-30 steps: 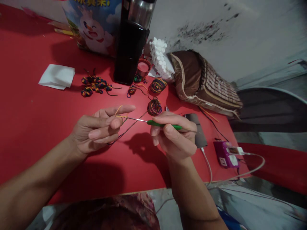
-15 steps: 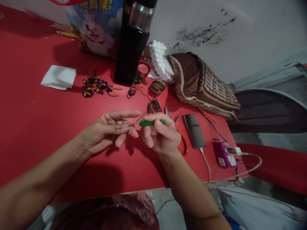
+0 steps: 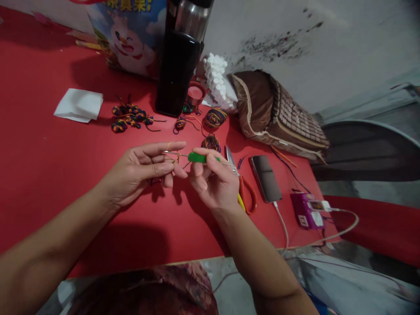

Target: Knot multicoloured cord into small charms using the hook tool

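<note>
In my right hand [image 3: 218,181] is a crochet hook [image 3: 197,157] with a green handle, gripped between thumb and fingers, its metal tip pointing left. My left hand [image 3: 147,170] pinches multicoloured yarn [image 3: 177,158] between thumb and fingers, and an orange strand loops over the raised index finger. The hook's shaft crosses the yarn close to that index finger. Most of the worked piece is hidden by the left fingers. Just beyond the right hand lies a dark multicoloured yarn ball [image 3: 211,142], with a second yarn ball [image 3: 215,117] behind it.
Scissors [image 3: 248,194] with orange handles and a charging phone [image 3: 265,178] lie right of my hands on the red table [image 3: 131,236]. Knotted yarn pieces [image 3: 131,117] and folded white paper [image 3: 78,105] are at the left. A black bottle [image 3: 179,72] and a brown cushion [image 3: 278,109] stand behind.
Both hands have risen slightly away from the table's front edge and shifted a little left, with the hook and yarn. More of the scissors now shows.
</note>
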Demonstrator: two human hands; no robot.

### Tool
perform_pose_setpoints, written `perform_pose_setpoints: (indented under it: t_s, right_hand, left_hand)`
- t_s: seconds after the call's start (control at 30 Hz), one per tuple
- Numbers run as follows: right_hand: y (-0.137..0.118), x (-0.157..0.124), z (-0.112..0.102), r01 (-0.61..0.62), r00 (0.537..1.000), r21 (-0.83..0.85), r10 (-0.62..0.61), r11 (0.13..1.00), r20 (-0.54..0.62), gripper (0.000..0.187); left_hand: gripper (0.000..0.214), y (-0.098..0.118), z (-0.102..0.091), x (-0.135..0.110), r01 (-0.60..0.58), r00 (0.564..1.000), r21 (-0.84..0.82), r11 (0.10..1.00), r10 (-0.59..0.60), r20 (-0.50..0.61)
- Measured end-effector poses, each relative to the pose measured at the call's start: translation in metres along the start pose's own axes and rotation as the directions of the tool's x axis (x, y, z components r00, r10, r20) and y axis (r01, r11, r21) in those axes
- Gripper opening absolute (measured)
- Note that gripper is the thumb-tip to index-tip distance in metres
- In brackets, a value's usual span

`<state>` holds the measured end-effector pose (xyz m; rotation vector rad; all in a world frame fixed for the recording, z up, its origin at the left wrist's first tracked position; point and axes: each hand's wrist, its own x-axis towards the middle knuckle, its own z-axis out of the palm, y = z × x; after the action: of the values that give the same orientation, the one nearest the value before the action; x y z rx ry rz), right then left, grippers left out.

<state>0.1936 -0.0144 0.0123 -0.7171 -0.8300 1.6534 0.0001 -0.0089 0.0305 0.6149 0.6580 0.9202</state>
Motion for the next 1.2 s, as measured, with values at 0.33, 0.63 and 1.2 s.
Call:
perform_pose_setpoints:
  t_s: [0.33,0.63,1.2]
  right_hand:
    - [-0.001,0.003,-0.006,-0.186,0.982,0.058,0.184,0.981,0.029,0.02]
    - [0.005,-0.002,-0.001,-0.081,0.993,0.008,0.08,0.997,0.092,0.015]
    - [-0.005,0.011,-0.019,-0.162,0.976,0.032,0.156,0.986,0.15,0.014]
  left_hand:
    - [0.032,-0.001,-0.002,0.001,0.062,0.997,0.007,0.998,-0.062,0.042]
    - [0.036,-0.006,-0.005,0.002,0.047,0.998,-0.018,0.999,-0.046,0.043]
    - [0.038,-0.002,-0.009,0.001,0.238,0.947,0.034,0.971,-0.24,0.212]
